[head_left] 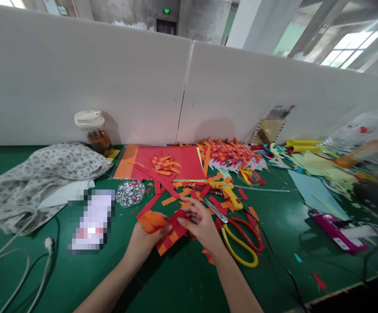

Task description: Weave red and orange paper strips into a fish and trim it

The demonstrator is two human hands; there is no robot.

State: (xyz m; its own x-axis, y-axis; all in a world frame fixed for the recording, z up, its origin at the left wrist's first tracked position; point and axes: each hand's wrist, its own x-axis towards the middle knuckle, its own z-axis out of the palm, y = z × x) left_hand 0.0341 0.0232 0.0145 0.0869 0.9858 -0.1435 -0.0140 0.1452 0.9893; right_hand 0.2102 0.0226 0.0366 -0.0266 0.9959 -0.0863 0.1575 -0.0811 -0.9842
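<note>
Both hands meet over the green table near the centre. My left hand [146, 237] grips a woven red and orange paper piece [172, 234], its thumb pressed on top and orange strips curling up beside it. On the piece's right side, my right hand [197, 221] pinches the red part between thumb and fingers. Scissors [237, 237] with red and yellow handles lie just right of my right hand. Behind them rests a yellow glue gun [228, 191]. A woven paper fish [165, 165] lies on red sheets [189, 158] beyond the hands.
Left are a phone [92, 221], a dish of googly eyes [130, 192], a patterned cloth [45, 174], a drink cup [94, 130] and white cables. Woven fish [231, 152] are piled at the back. Right stands a purple power strip [337, 232]. Paper scraps surround the hands.
</note>
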